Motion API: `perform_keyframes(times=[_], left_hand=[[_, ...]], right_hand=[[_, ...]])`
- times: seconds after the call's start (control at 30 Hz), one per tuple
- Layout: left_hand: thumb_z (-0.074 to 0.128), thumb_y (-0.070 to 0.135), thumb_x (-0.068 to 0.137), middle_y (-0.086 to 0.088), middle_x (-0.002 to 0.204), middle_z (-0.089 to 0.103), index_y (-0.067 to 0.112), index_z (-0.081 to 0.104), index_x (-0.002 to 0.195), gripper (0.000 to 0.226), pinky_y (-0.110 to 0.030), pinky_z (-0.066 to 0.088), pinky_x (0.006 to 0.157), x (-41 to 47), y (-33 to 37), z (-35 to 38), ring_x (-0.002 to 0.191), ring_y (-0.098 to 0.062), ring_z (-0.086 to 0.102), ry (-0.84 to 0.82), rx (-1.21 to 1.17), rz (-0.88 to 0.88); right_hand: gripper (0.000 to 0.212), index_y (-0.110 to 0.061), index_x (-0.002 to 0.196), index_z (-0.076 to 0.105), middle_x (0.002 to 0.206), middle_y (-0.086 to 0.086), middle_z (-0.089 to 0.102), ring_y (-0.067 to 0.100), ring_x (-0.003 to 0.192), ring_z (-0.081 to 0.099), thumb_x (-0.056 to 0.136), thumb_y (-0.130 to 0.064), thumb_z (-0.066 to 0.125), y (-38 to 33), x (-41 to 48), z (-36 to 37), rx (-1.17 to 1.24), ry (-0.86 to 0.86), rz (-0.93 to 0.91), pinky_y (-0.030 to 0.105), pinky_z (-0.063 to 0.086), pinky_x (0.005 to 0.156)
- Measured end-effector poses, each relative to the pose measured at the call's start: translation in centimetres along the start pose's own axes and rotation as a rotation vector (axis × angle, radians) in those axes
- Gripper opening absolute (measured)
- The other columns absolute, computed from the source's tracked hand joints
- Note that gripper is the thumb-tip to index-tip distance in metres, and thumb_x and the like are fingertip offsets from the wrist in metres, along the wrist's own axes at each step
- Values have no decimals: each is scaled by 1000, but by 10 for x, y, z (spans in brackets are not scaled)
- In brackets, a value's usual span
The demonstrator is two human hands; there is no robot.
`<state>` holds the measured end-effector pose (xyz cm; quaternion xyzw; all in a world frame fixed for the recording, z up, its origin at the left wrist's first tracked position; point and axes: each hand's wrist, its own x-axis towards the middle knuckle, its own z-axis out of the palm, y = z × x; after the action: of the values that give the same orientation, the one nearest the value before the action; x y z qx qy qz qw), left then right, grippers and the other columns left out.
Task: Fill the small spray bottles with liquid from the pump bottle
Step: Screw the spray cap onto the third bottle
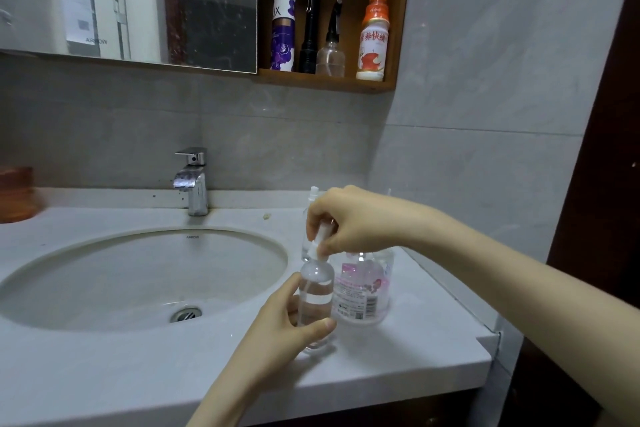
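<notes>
Two hands share one small spray bottle (316, 302): our left hand (277, 322) has its grip closed round the body to keep it upright on the tabletop (398, 357), while our right hand (353, 222) pinches the white spray head (320, 241) at the neck, apparently seating it. At three o'clock, just beside it, stands the pump bottle (363, 288), within easy reach. At twelve o'clock a second spray bottle (310, 218) waits behind; the sink (104, 253) lies at nine.

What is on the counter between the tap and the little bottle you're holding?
Nothing much: in the head view, only a small yellowish speck sits on the counter between the tap and the held small spray bottle; the stretch is otherwise bare.
</notes>
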<state>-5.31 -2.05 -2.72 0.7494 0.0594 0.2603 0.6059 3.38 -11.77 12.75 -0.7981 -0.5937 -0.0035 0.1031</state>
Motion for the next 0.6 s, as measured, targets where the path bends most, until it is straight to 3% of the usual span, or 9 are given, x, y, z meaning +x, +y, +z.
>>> perform_keyframes(times=[0.13,0.2,0.27,0.33,0.4,0.43,0.5,0.57,0.6], left_hand=[[68,12,64,-6,84,73,22,60,103,41,-35,56,74,0,0,0,78,-19,69,11,20,-10],[68,13,63,-6,85,73,21,59,103,42,-36,56,75,0,-1,0,79,-21,70,17,26,-23],[69,13,63,-5,85,74,20,58,103,42,-35,56,74,0,-1,1,81,-23,70,24,24,-36],[69,13,64,-6,85,73,19,59,104,41,-39,56,75,0,-1,2,82,-25,70,17,27,-42],[69,13,65,-5,84,73,18,60,103,40,-41,56,75,0,-1,1,79,-23,69,18,26,-41],[69,13,65,-4,83,72,19,60,103,40,-41,56,75,0,-1,0,78,-21,69,19,32,-40],[70,13,64,-1,80,72,20,60,103,40,-37,55,74,0,0,-1,76,-18,68,16,46,-36],[72,9,67,-1,78,72,21,58,103,41,-35,55,72,0,1,0,75,-17,69,25,48,-46],[72,7,68,-2,79,73,22,58,104,41,-35,55,71,0,1,1,75,-18,69,26,45,-50]], right_hand=[[26,-9,89,65,76,2,59,18,79,56,93,-32,55,-8,8,5,-229,-12,-26,28,42,66],[41,-9,69,55,66,2,54,23,74,55,91,-44,54,-9,12,10,-292,-9,1,29,41,61],[50,-12,64,46,65,2,50,21,66,51,88,-56,52,-11,15,12,-332,-31,22,28,39,58],[50,-11,88,52,82,5,59,22,75,55,86,-61,49,-10,14,6,-242,-163,62,31,44,63],[44,-15,115,48,96,7,63,18,75,60,88,-48,57,-8,12,-5,-75,-281,84,23,48,57],[35,-16,115,49,94,6,65,14,66,60,90,-37,60,-7,11,-8,-50,-281,56,18,47,50],[21,-11,96,57,80,8,69,11,49,57,92,-31,57,-8,11,-5,-140,-206,9,16,44,43],[41,-14,73,52,64,5,65,14,45,56,92,-51,48,-10,11,4,-305,-112,2,21,44,49],[45,-17,71,49,64,4,64,14,48,57,90,-57,46,-11,11,5,-324,-113,7,23,45,52]])
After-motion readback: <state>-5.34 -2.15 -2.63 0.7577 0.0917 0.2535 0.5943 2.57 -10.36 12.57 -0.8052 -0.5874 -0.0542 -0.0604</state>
